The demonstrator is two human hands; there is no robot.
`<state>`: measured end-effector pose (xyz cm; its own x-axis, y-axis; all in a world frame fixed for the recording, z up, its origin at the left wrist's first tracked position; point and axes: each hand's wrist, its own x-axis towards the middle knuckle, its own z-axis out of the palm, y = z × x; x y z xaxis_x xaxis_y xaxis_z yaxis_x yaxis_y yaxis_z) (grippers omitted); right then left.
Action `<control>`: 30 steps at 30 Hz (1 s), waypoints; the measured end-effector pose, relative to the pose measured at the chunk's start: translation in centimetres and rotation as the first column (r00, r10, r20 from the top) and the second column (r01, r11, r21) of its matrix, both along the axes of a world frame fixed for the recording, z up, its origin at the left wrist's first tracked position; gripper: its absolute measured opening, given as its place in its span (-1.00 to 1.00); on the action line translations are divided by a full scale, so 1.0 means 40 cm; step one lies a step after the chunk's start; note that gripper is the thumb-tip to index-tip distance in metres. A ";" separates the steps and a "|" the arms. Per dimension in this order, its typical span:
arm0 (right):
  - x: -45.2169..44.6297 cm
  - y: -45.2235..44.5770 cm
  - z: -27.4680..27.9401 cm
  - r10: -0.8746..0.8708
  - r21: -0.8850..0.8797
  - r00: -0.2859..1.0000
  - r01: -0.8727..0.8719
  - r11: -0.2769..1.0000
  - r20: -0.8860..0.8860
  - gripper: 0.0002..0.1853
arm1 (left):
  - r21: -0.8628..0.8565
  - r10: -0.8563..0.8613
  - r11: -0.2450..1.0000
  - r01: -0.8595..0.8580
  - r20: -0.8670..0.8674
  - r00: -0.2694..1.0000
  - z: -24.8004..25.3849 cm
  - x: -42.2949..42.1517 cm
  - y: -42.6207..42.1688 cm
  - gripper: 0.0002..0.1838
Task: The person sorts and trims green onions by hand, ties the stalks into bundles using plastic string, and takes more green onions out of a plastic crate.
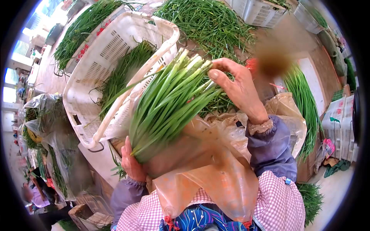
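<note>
A thick bunch of garlic chives (169, 102) slants in front of me, its pale cut ends at the top and its green leaf tips at the lower left. My left hand (133, 163) is closed around the leaf-tip end, with some of its fingers hidden behind the leaves. At the upper right edge of the bunch, the thumb and fingertips of my right hand (238, 86) are bent against the pale stem ends. Beneath the bunch lies clear brownish plastic sheeting (208, 181), spread over my lap.
A white slotted basket (83, 82) with loose chives stands at the left. A big pile of chives (208, 25) lies beyond. More long chives (302, 104) lie at the right beside a white board (313, 82). White crates (339, 123) stand farther right. A brown blur covers part of the upper right.
</note>
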<state>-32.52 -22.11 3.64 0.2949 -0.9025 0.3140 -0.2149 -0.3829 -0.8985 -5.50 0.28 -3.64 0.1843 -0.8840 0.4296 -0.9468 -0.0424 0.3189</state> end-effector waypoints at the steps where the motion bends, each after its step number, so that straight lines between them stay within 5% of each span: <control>1: 0.011 -0.008 0.004 0.081 0.095 0.996 -0.077 0.993 -0.044 -0.76 | 0.006 0.004 1.000 -0.004 0.000 1.000 0.002 -0.003 0.000 -0.28; 3: 0.032 -0.014 -0.011 0.169 0.187 0.982 -0.152 0.971 -0.081 -0.75 | -0.008 0.014 1.000 -0.014 -0.004 1.000 0.000 -0.007 0.000 -0.28; 6: 0.062 -0.014 -0.072 0.082 0.287 0.931 -0.193 0.938 0.356 -0.73 | -0.011 0.040 0.999 -0.040 -0.024 0.999 0.000 -0.009 0.005 -0.29; 11: 0.049 -0.008 -0.037 0.093 0.459 0.866 -0.348 0.817 0.491 -0.78 | 0.067 0.089 0.994 -0.085 -0.047 0.995 0.002 -0.007 0.016 -0.30; 13: 0.047 -0.017 -0.051 0.123 0.305 0.948 -0.214 0.928 0.294 -0.79 | 0.085 0.077 0.994 -0.075 -0.021 0.997 0.000 -0.002 0.021 -0.30; 17: 0.037 -0.023 -0.075 0.090 0.462 0.797 -0.433 0.774 0.597 -0.82 | 0.187 0.076 0.981 -0.059 -0.088 0.993 0.017 -0.001 0.017 -0.15; 19: 0.011 -0.022 -0.085 0.122 0.479 0.789 -0.479 0.736 0.602 -0.86 | 0.073 -0.029 0.996 0.046 -0.214 0.976 0.029 -0.005 0.008 -0.19; 21: -0.017 -0.022 -0.117 0.178 0.402 0.941 -0.287 0.870 0.288 -0.89 | 0.128 -0.008 0.991 0.040 -0.238 0.971 0.047 -0.010 0.009 -0.15; 25: -0.011 -0.001 -0.113 0.081 0.345 0.907 -0.238 0.908 0.413 -0.93 | 0.136 -0.018 0.990 0.048 -0.212 0.977 0.042 -0.017 0.005 -0.16; 27: -0.026 -0.007 -0.089 0.109 0.310 0.946 -0.207 0.928 0.306 -0.94 | 0.112 -0.022 0.993 0.046 -0.211 0.977 0.042 -0.019 0.002 -0.17; 30: -0.072 -0.029 -0.060 0.361 0.117 0.916 -0.344 0.932 -0.176 -0.95 | 0.106 -0.038 0.993 0.059 -0.189 0.981 0.041 -0.013 0.008 -0.19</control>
<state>-35.42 -23.25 1.25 0.6456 -0.7490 0.1489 -0.2508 -0.3921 -0.8851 -6.00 0.61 -2.00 0.2077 -0.9339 0.2912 -0.8732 -0.0428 0.4855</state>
